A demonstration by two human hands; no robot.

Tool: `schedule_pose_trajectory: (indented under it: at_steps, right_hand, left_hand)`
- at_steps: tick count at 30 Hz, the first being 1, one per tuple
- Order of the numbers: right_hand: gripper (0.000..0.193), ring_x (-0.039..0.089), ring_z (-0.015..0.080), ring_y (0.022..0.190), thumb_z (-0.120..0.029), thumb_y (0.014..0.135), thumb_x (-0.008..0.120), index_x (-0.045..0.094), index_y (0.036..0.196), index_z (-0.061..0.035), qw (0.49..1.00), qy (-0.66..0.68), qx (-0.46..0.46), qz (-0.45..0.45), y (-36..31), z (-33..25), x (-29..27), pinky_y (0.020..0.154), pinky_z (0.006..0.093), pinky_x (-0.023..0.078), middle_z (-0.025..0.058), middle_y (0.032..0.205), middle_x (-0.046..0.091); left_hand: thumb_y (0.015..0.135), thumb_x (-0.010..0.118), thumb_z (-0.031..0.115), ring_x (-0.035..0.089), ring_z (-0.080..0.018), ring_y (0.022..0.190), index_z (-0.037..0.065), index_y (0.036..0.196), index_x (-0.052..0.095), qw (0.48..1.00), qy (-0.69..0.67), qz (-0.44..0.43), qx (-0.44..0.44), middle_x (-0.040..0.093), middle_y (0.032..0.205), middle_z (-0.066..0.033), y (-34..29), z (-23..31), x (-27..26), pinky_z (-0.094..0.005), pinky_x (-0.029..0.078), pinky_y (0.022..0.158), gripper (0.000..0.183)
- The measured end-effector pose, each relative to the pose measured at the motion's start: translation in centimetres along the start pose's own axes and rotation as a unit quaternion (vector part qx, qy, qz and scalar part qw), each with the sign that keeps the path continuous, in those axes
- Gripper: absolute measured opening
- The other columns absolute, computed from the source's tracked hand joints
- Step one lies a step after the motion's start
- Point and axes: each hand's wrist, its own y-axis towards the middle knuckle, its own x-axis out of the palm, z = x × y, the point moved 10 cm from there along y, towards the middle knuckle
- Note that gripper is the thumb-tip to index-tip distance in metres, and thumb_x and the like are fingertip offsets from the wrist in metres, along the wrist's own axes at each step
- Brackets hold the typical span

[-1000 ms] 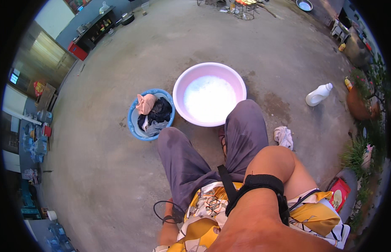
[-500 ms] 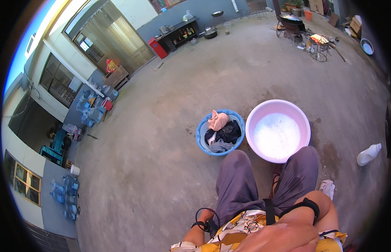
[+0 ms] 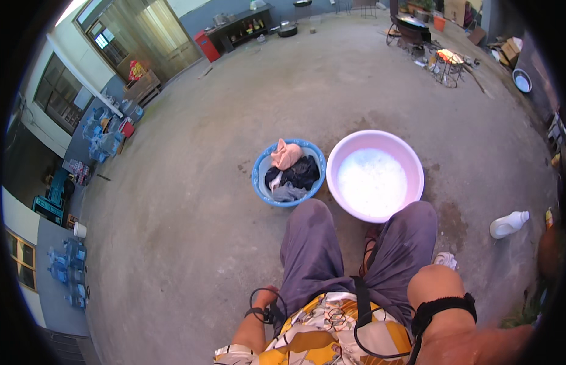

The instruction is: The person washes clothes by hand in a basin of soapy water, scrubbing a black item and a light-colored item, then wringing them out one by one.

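My left hand is down beside my left thigh, a dark band and a cable loop at its wrist; its fingers are too hidden to read. On the right, my bent arm wears a wide black strap. My right hand is blurred, large and close at the lower right edge, its fingers not readable. Beyond my knees, a pink basin holds foamy white water. Left of it, a blue basin contains dark clothes, a grey cloth and a peach cloth. Neither hand touches the basins.
A white bottle lies on the concrete at right. Near my right leg is a crumpled white cloth-like thing. Large blue water bottles line the left wall. A wok stove and a wire stand are at the far right.
My right hand has moved from in front of my shirt to the lower right edge. The basins and bottle appear shifted left and slightly up as the view moved. The left hand stays by my thigh.
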Motion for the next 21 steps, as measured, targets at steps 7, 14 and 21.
schedule_pose_trajectory:
  at_steps: [7, 14, 21]
  right_hand:
    - [0.039, 0.049, 0.0306, 0.112, -0.025, 0.093, 0.048, 0.053, 0.115, 0.0055, 0.998, -0.057, -0.035, 0.009, -1.0, 1.5, 0.3, 0.101, 0.0382, 0.034, 0.0188, 0.118, 0.052]
    - [0.039, 0.045, 0.0306, 0.120, -0.023, 0.092, 0.051, 0.051, 0.120, 0.0041, 0.970, -0.171, -0.171, -0.028, -1.8, 0.7, 3.0, 0.105, 0.0390, 0.030, 0.0171, 0.127, 0.049]
    - [0.041, 0.040, 0.0307, 0.129, -0.021, 0.092, 0.053, 0.049, 0.125, 0.0027, 0.756, -0.630, -0.123, -0.128, -8.7, 7.8, 0.5, 0.110, 0.0397, 0.026, 0.0154, 0.136, 0.045]
  left_hand:
    - [0.071, 0.065, 0.024, 0.067, -0.0286, 0.083, 0.007, 0.089, 0.071, 0.998, -0.012, -0.013, -0.062, 0.069, 0.086, -0.0149, 0.2, -2.5, 2.3, -0.0364, 0.051, 0.075, 0.026]
    - [0.071, 0.059, 0.019, 0.064, -0.0351, 0.088, 0.006, 0.091, 0.070, 0.989, -0.104, 0.005, -0.106, 0.066, 0.092, -0.0192, 2.3, -6.3, 4.3, -0.0389, 0.051, 0.075, 0.026]
    - [0.075, 0.057, 0.021, 0.063, -0.0368, 0.088, 0.005, 0.093, 0.068, 0.997, -0.068, 0.016, 0.019, 0.065, 0.091, -0.0208, 4.9, -2.8, 3.6, -0.0405, 0.050, 0.074, 0.027]
